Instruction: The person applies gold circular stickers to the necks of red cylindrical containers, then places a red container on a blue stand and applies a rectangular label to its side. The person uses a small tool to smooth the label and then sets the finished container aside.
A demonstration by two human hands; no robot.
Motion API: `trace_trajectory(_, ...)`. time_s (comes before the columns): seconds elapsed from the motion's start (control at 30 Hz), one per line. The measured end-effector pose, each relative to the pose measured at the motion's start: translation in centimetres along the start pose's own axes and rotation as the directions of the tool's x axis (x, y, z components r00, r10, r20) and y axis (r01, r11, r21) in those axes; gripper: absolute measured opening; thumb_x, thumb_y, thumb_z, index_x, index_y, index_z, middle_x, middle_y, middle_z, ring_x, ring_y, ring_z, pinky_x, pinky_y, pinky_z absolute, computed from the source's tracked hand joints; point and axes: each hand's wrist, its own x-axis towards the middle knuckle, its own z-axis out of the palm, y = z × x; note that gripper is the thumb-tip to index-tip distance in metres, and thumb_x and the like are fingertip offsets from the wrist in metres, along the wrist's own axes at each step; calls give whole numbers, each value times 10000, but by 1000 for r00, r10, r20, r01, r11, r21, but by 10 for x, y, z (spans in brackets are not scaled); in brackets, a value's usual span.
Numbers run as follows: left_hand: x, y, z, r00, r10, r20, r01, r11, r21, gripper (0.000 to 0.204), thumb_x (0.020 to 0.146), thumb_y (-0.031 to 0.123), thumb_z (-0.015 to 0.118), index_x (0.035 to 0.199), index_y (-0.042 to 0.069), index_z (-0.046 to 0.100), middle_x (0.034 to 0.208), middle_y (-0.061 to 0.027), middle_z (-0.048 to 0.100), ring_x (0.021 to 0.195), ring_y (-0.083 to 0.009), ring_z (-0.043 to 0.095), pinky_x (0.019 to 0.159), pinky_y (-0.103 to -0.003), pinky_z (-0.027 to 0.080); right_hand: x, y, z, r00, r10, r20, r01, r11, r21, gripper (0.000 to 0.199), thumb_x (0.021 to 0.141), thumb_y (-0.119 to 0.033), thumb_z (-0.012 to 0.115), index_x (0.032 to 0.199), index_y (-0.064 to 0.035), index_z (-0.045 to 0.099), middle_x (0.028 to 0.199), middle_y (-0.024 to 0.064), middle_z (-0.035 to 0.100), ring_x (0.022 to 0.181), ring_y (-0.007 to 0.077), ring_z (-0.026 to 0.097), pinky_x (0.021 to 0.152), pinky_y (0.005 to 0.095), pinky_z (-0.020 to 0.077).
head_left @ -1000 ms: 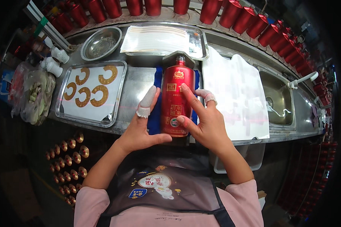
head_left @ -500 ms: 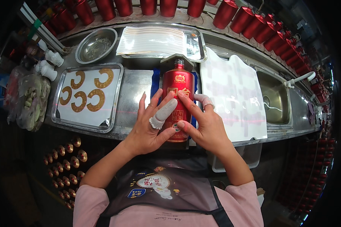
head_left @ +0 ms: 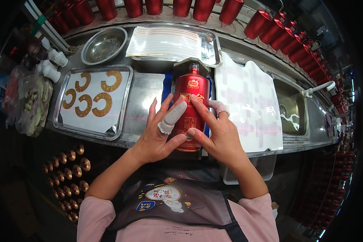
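A red bottle [head_left: 192, 90] with gold lettering lies on a blue cloth [head_left: 166, 86] on the metal counter, its neck pointing away from me. My left hand [head_left: 159, 131] rests on its left side with the fingers spread; one finger wears a white cot. On the right side my right hand [head_left: 215, 131] presses its fingertips onto the label, a white cot on one finger too. Both hands touch the front of the bottle.
A metal tray [head_left: 123, 103] at the left holds several gold C-shaped pieces on white paper. Behind are a steel bowl [head_left: 104, 44], a tray with striped sheets [head_left: 167, 40], and a row of red bottles [head_left: 270, 26]. White sheets [head_left: 246, 105] lie at the right, a sink [head_left: 290, 109] beyond.
The bottle has been lowered from upright in my hands to lying on the blue cloth. My fingers have moved from gripping its sides to pressing on its front.
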Motion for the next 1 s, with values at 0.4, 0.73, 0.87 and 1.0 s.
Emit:
trace_trajectory(0.4,0,-1,2,1000,-15,-11,14,998,-62,731,970,390,642,1588,128,355,1661,-142,317,1542,-398,231,1222,-622,66,-1,-6,-7,999,46,21,-46,998,36,704,918,-446,724,1554,-301,460,1390,252,497,1157,430,630,940,456,543)
trace_trajectory(0.73,1,-2,2,999,33,-21,-34,999,-25,740,968,383,649,1594,138,341,1660,-143,319,1534,-416,236,1219,-627,80,0,-6,-5,999,38,23,-39,999,32,691,925,-438,717,1551,-286,466,1386,254,503,1151,437,629,950,461,538)
trace_trajectory(0.87,2,-1,1,1000,20,-23,-21,999,-42,752,964,380,656,1593,128,332,1654,-156,320,1529,-421,244,1219,-628,87,1,-4,-5,999,35,11,-36,998,50,685,928,-439,712,1547,-275,472,1377,256,512,1159,438,623,957,463,535)
trace_trajectory(1.0,2,-2,3,999,21,-26,-22,999,-38,753,963,377,660,1588,114,332,1646,-174,322,1526,-423,249,1220,-625,91,3,1,-1,1000,25,8,-25,999,28,690,930,-438,710,1552,-270,465,1369,252,521,1162,431,622,962,458,531)
